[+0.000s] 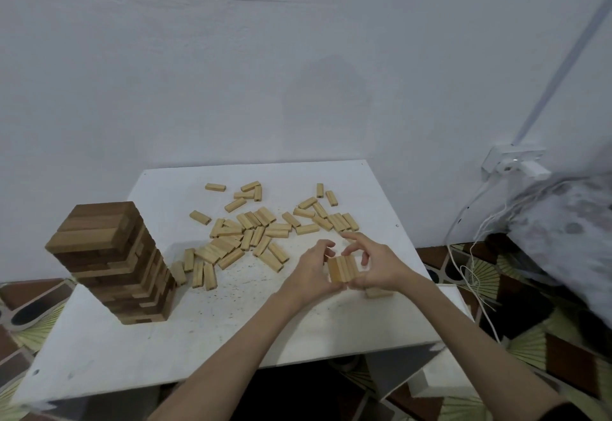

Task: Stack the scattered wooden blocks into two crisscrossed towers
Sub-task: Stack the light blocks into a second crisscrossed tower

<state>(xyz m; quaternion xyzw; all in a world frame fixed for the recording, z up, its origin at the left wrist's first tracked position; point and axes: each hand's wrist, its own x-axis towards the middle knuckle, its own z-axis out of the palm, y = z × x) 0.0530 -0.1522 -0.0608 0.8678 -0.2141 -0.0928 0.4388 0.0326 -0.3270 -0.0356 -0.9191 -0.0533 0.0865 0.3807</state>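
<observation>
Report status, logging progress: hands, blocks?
Both hands, left hand and right hand, grip light block bundle. Dark tower complete. Loose blocks remain scattered.

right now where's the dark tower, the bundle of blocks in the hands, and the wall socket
dark tower [112, 265], head view, front face mid-height
bundle of blocks [341, 269], head view, top ends
wall socket [511, 162], head view, white faceplate

I find no legible text, label, brand, number or sign on anything in front of me
</observation>
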